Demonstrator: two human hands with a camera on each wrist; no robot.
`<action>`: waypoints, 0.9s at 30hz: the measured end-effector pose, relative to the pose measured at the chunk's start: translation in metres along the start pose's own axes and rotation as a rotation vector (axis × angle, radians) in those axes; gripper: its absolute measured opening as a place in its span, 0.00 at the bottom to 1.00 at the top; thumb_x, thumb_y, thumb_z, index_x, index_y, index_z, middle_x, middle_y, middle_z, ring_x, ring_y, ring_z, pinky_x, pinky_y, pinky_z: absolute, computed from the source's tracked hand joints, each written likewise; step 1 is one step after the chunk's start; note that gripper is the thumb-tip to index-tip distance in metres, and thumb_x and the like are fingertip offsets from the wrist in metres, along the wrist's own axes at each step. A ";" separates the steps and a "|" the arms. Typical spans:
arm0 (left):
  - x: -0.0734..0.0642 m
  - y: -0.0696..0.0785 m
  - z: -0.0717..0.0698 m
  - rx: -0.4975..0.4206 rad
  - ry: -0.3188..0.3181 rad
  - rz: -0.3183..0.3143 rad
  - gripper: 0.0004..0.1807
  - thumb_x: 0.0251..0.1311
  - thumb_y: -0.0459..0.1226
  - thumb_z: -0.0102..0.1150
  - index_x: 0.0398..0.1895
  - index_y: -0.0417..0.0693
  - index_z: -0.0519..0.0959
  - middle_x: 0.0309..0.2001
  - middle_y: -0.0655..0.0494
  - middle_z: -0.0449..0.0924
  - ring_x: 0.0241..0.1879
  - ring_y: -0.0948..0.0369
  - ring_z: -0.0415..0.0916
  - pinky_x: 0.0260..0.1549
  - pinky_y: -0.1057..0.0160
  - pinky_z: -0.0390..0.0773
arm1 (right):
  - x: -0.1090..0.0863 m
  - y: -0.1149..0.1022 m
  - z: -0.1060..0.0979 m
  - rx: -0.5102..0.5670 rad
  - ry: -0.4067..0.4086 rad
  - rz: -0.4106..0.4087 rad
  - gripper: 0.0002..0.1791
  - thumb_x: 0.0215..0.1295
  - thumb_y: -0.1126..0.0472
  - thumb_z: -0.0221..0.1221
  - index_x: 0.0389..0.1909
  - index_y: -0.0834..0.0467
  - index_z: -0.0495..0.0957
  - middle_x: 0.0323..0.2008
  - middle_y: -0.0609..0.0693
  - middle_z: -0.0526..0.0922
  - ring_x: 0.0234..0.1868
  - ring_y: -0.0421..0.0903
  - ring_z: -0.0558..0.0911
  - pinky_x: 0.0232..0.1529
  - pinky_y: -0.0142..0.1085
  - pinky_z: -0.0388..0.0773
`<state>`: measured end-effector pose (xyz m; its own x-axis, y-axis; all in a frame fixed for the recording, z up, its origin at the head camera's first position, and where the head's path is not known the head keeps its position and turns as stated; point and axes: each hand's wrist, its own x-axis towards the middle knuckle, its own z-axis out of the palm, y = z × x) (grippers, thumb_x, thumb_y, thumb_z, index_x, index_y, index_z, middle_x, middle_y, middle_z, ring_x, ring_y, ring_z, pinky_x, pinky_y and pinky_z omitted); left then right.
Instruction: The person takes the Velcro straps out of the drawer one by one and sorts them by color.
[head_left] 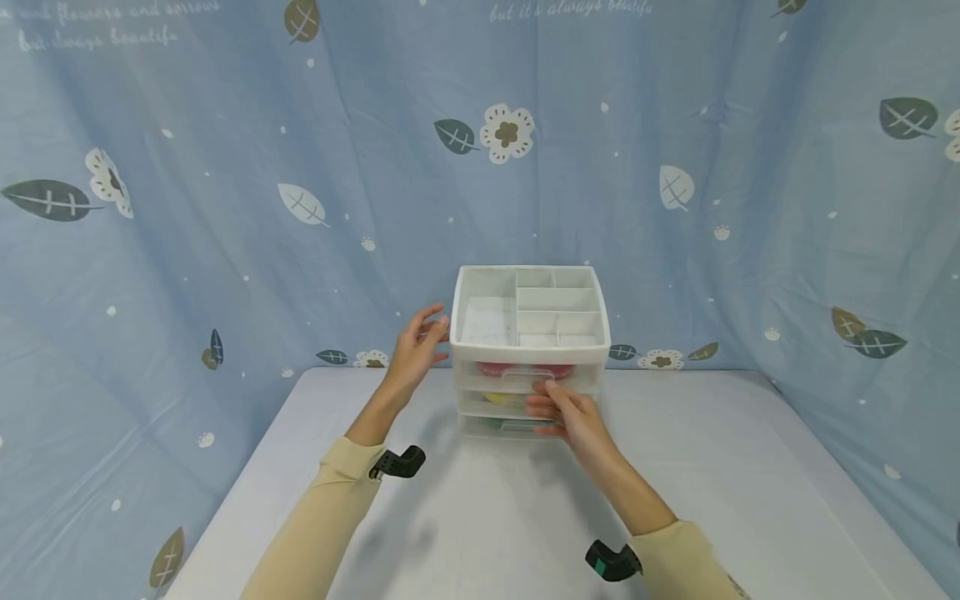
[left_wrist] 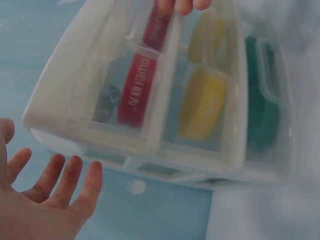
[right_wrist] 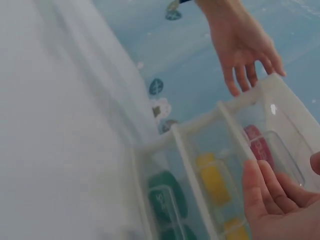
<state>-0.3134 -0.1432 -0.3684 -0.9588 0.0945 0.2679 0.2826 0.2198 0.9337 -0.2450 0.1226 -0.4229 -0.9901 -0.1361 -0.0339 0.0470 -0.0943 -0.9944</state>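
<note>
A white plastic drawer organizer (head_left: 531,354) stands at the back of the table, with three see-through drawers under a divided top tray. Red round items (left_wrist: 137,90) show in the top drawer, yellow ones (left_wrist: 202,105) in the middle, green ones (left_wrist: 262,115) in the bottom. Beside the organizer's left wall is my left hand (head_left: 420,346), fingers spread and bent a little, holding nothing. My right hand (head_left: 577,417) is at the drawer fronts, its fingers extended near the top drawer's handle (head_left: 527,375). Whether those fingertips touch the front cannot be told.
The organizer's top tray (head_left: 487,312) has several compartments. A white-covered table (head_left: 697,475) spreads around it, and a blue patterned curtain (head_left: 390,208) hangs close behind. Both forearms wear dark wrist devices (head_left: 401,462).
</note>
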 end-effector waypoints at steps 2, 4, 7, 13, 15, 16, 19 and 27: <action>0.003 0.004 0.001 0.003 0.005 0.003 0.27 0.71 0.55 0.48 0.71 0.66 0.63 0.62 0.49 0.72 0.58 0.51 0.76 0.52 0.51 0.83 | 0.002 -0.001 0.002 0.079 -0.003 0.016 0.31 0.75 0.42 0.49 0.64 0.63 0.71 0.55 0.60 0.83 0.50 0.45 0.86 0.46 0.35 0.86; 0.006 0.008 0.002 0.011 0.010 -0.002 0.28 0.71 0.56 0.49 0.71 0.67 0.63 0.62 0.50 0.72 0.57 0.51 0.77 0.50 0.52 0.84 | 0.004 -0.001 0.004 0.151 -0.004 0.036 0.31 0.74 0.43 0.50 0.65 0.63 0.70 0.55 0.59 0.83 0.49 0.44 0.86 0.46 0.34 0.85; 0.010 0.013 0.004 0.037 0.004 -0.005 0.29 0.70 0.56 0.51 0.72 0.66 0.64 0.61 0.49 0.72 0.55 0.51 0.78 0.45 0.54 0.86 | 0.006 -0.002 0.007 0.250 -0.008 0.070 0.32 0.73 0.43 0.51 0.65 0.63 0.68 0.54 0.54 0.84 0.49 0.42 0.86 0.46 0.32 0.85; 0.014 0.018 0.007 0.056 0.006 -0.014 0.28 0.69 0.56 0.52 0.71 0.68 0.66 0.60 0.47 0.75 0.51 0.50 0.80 0.41 0.55 0.87 | 0.008 -0.001 0.012 0.466 -0.014 0.110 0.32 0.73 0.42 0.52 0.65 0.64 0.66 0.47 0.49 0.87 0.49 0.41 0.86 0.48 0.30 0.84; 0.015 0.019 0.006 0.044 0.017 -0.017 0.27 0.70 0.55 0.52 0.71 0.68 0.67 0.59 0.45 0.76 0.50 0.49 0.80 0.42 0.53 0.87 | 0.009 -0.001 0.015 0.502 -0.005 0.108 0.32 0.73 0.42 0.51 0.63 0.64 0.67 0.46 0.49 0.87 0.49 0.41 0.87 0.48 0.30 0.84; 0.014 0.019 0.006 0.043 0.020 -0.016 0.27 0.70 0.54 0.52 0.71 0.68 0.68 0.58 0.44 0.76 0.49 0.49 0.81 0.42 0.52 0.87 | 0.009 -0.001 0.016 0.514 0.001 0.107 0.31 0.73 0.42 0.51 0.62 0.64 0.67 0.45 0.49 0.87 0.48 0.42 0.87 0.48 0.30 0.84; 0.014 0.020 0.005 0.040 0.027 -0.011 0.25 0.70 0.51 0.53 0.69 0.66 0.70 0.55 0.43 0.77 0.47 0.49 0.81 0.42 0.52 0.87 | 0.011 0.000 0.017 0.528 0.026 0.107 0.29 0.75 0.43 0.49 0.59 0.64 0.69 0.44 0.49 0.87 0.47 0.41 0.87 0.47 0.29 0.84; 0.018 0.020 0.007 0.058 0.020 -0.012 0.23 0.70 0.50 0.55 0.68 0.67 0.72 0.48 0.44 0.79 0.41 0.54 0.81 0.40 0.53 0.87 | 0.012 0.000 0.017 0.537 0.048 0.116 0.26 0.76 0.44 0.47 0.57 0.63 0.70 0.44 0.50 0.87 0.48 0.42 0.87 0.46 0.28 0.84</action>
<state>-0.3245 -0.1307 -0.3467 -0.9624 0.0723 0.2617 0.2714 0.2767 0.9218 -0.2546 0.1047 -0.4216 -0.9787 -0.1312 -0.1576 0.2046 -0.5730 -0.7936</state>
